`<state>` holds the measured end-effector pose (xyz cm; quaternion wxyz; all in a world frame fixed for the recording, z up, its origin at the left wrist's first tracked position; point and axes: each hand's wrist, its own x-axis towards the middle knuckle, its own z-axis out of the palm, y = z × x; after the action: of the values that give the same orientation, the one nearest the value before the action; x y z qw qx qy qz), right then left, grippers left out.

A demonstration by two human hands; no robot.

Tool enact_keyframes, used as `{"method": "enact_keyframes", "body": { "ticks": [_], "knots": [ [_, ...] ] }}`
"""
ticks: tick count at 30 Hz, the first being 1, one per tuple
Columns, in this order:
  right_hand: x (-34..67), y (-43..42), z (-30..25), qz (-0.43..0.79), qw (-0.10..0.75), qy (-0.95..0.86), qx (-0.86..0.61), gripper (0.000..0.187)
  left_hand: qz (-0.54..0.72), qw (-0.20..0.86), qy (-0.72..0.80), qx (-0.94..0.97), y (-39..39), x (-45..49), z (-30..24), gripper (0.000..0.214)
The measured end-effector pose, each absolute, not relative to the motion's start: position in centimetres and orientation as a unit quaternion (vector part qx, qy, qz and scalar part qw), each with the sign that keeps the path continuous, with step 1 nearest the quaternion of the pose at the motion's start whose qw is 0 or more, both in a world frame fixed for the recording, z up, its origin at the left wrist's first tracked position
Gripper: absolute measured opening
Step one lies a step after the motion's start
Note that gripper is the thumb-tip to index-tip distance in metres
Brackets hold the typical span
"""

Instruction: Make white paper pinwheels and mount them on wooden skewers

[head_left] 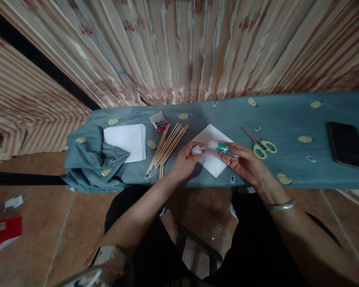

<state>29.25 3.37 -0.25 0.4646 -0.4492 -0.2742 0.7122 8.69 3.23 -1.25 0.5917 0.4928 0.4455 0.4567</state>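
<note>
My right hand is closed around a green and white glue stick, its white end pointing left. Between the fingers of my left hand is a small white cap, held apart from the glue stick. Under both hands lies a square of white paper, turned cornerwise, with creases meeting near its middle. The hands partly cover its left and right corners. Just right of my right hand, scissors with yellow-green handles rest on the cloth.
Left of the paper lie several thin wooden sticks, a small open box of dark metal bits and a stack of white paper. A black phone or tablet is at the right. Blue-green cloth covers the narrow table; a striped curtain hangs behind.
</note>
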Motion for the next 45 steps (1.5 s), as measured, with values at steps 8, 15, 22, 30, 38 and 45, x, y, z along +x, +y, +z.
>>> {"method": "enact_keyframes", "body": {
  "ticks": [8,15,22,30,38,45],
  "knots": [
    [28.1,3.0,0.1,0.716,0.453,-0.303,-0.436,0.033,0.46,0.586,0.451,0.491,2.8,7.4,-1.3,0.037],
    [27.4,3.0,0.5,0.72,0.438,-0.308,-0.441,0.037,0.447,0.565,0.463,0.516,2.5,6.7,-1.1,0.042],
    [27.3,2.9,0.9,0.707,0.417,-0.333,-0.464,0.039,0.443,0.53,0.458,0.56,2.5,6.4,-1.3,0.043],
    [27.5,2.9,1.2,0.688,0.403,-0.361,-0.484,0.036,0.374,0.388,0.455,0.709,2.1,5.8,0.1,0.042],
    [27.9,2.9,1.7,0.705,0.365,-0.392,-0.465,0.034,0.372,0.393,0.4,0.74,1.9,5.6,0.2,0.038],
    [27.6,2.7,1.7,0.716,0.345,-0.401,-0.456,0.033,0.357,0.372,0.398,0.759,1.2,5.8,0.5,0.037]
  ]
}}
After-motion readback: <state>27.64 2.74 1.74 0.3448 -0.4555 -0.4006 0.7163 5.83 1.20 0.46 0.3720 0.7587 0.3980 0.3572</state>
